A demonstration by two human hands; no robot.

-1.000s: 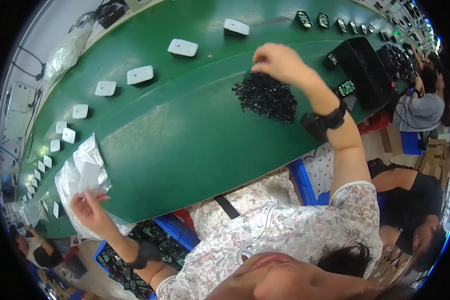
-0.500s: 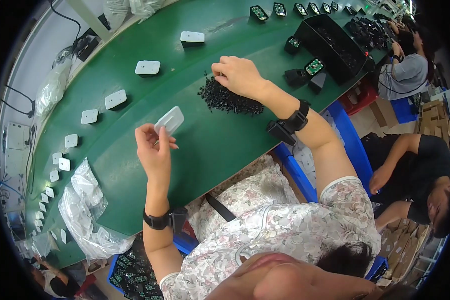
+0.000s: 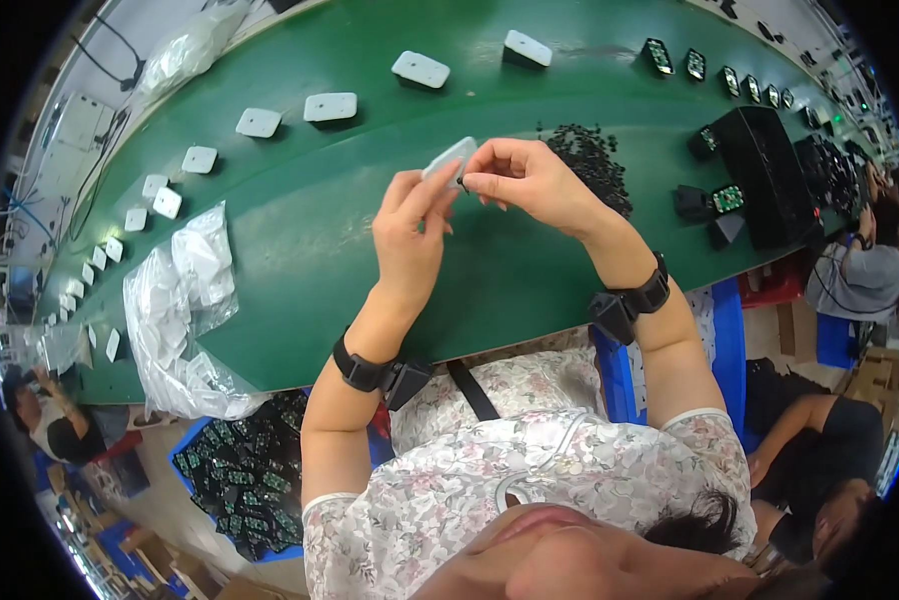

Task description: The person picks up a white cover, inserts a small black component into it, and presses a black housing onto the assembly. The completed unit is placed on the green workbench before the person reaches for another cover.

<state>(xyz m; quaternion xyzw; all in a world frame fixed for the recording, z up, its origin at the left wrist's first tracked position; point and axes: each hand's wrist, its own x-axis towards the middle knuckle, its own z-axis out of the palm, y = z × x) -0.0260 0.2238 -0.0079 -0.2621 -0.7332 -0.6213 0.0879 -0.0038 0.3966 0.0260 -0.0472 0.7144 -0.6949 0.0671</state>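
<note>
Left hand (image 3: 410, 225) is gripping a white cover (image 3: 452, 157) above the green table (image 3: 330, 260); right hand (image 3: 530, 180) is pinching a small black part (image 3: 462, 184) against it, near the black pile (image 3: 592, 160). Clear bag (image 3: 160, 340) is holding white pieces. Blue bin (image 3: 188, 438), lower left, is holding green-and-black boards (image 3: 245, 480). Black box (image 3: 770, 180) is standing at right, contents too dark to tell.

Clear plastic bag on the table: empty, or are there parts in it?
Not empty: white pieces show through the clear plastic bag. How many, I cannot tell; they overlap under the crinkled film.
</note>
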